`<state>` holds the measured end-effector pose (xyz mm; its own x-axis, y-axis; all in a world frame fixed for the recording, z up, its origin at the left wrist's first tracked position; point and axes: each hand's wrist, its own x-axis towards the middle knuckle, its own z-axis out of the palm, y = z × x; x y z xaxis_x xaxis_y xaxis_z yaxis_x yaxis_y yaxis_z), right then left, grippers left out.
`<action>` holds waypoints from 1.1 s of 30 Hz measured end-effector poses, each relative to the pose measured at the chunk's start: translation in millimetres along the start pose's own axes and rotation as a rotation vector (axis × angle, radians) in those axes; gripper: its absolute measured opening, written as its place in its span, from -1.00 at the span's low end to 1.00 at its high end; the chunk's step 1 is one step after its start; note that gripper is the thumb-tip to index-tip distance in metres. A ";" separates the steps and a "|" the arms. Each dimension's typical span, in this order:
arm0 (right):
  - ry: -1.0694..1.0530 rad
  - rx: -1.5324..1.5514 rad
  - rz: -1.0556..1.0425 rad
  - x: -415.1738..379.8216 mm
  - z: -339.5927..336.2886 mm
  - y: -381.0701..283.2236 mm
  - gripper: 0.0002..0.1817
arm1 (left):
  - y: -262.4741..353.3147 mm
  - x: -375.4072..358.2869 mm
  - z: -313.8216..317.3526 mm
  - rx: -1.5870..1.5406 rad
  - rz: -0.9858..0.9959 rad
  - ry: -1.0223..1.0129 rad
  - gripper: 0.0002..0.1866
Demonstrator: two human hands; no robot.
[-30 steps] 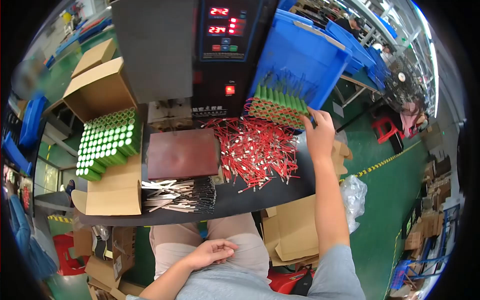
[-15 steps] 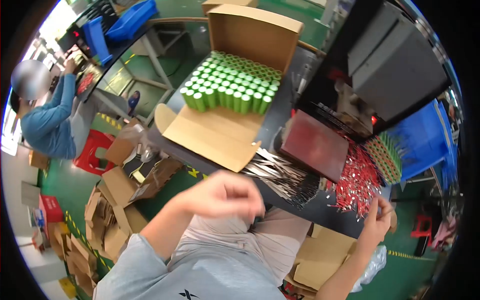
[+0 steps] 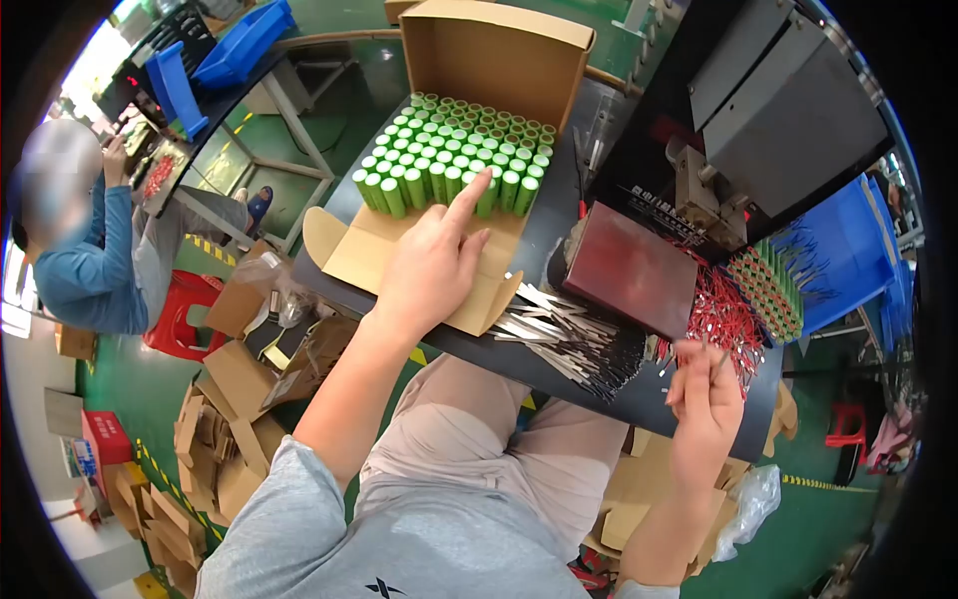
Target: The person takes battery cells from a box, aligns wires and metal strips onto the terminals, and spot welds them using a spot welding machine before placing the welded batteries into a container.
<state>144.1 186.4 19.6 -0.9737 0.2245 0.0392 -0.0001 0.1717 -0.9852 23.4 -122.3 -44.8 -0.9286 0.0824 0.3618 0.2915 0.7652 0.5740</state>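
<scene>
Green cylindrical battery cells (image 3: 454,150) stand upright in rows in an open cardboard box (image 3: 489,50). My left hand (image 3: 431,255) reaches over the box's front flap, index finger stretched out to a cell in the front row and thumb apart from it. Over the near edge of the bench, my right hand (image 3: 707,399) has its fingertips pinched together in front of a pile of red wire leads (image 3: 723,309); I cannot tell what they hold. White-and-black strips or leads (image 3: 569,339) lie in a bundle between the hands.
A dark machine (image 3: 788,90) with a reddish block (image 3: 631,270) before it stands at the right. Beside it are more cells with wires (image 3: 768,285) and a blue bin (image 3: 853,260). A co-worker (image 3: 90,250) sits at another bench. Cardboard boxes (image 3: 235,399) lie on the floor.
My left hand has moved up and forward from above my lap to the front row of cells, its index finger now extended. My right hand has shifted left and a little up, nearer the leads.
</scene>
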 end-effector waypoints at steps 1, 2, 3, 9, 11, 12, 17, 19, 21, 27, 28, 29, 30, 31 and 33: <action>-0.004 0.039 -0.002 2.5 4.7 -2.3 -0.76 | 0.8 0.2 0.5 -0.001 -0.007 0.007 -0.30; -0.004 0.077 -0.006 5.6 8.6 -4.1 -0.77 | 2.3 1.2 0.0 -0.003 -0.011 0.014 -0.33; 0.001 0.115 -0.011 9.2 11.2 -5.4 -0.77 | 3.3 2.7 1.1 -0.007 -0.011 0.019 -0.36; -0.072 0.130 0.019 29.5 7.0 -11.5 -0.75 | -1.3 10.0 2.2 -0.167 -0.026 0.118 -0.73; -0.128 0.174 0.042 37.2 3.2 -10.0 -0.73 | 3.5 11.6 -5.5 -0.203 -0.041 0.083 -0.75; -0.107 0.184 0.033 39.9 4.3 -11.7 -0.73 | 11.5 11.5 -9.0 -0.270 -0.061 0.089 -0.74; -0.074 0.183 0.026 57.5 8.0 -14.3 -0.72 | 61.6 16.9 -9.4 -0.704 0.086 0.064 -0.72; -0.108 0.213 0.061 65.0 10.3 -16.4 -0.69 | 92.3 20.9 -9.7 -0.823 0.061 -0.065 -0.70; -0.118 0.291 0.121 71.6 13.9 -19.4 -0.67 | 107.3 28.3 -0.1 -0.746 0.121 -0.123 -0.69; -0.211 0.377 0.155 92.6 9.5 -16.5 -0.67 | 127.9 41.3 32.8 -0.706 0.155 -0.165 -0.67; -0.222 0.374 0.151 95.7 9.4 -16.8 -0.67 | 128.9 41.6 36.4 -0.702 0.150 -0.172 -0.68; -0.234 0.373 0.148 98.3 9.7 -17.4 -0.66 | 128.9 42.0 39.0 -0.696 0.145 -0.178 -0.68; -0.234 0.365 0.151 100.4 11.3 -18.1 -0.66 | 126.9 43.2 41.7 -0.673 0.171 -0.177 -0.68; -0.235 0.358 0.154 102.2 13.8 -19.0 -0.66 | 123.7 44.4 44.7 -0.650 0.197 -0.175 -0.68; -0.246 0.350 0.156 104.7 14.9 -19.0 -0.66 | 121.1 45.3 46.8 -0.625 0.220 -0.179 -0.68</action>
<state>38.8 192.4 40.0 -0.9934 -0.0195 -0.1129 0.1146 -0.1905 -0.9750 5.9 3.9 6.8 -0.8405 0.3389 0.4228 0.5059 0.2111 0.8364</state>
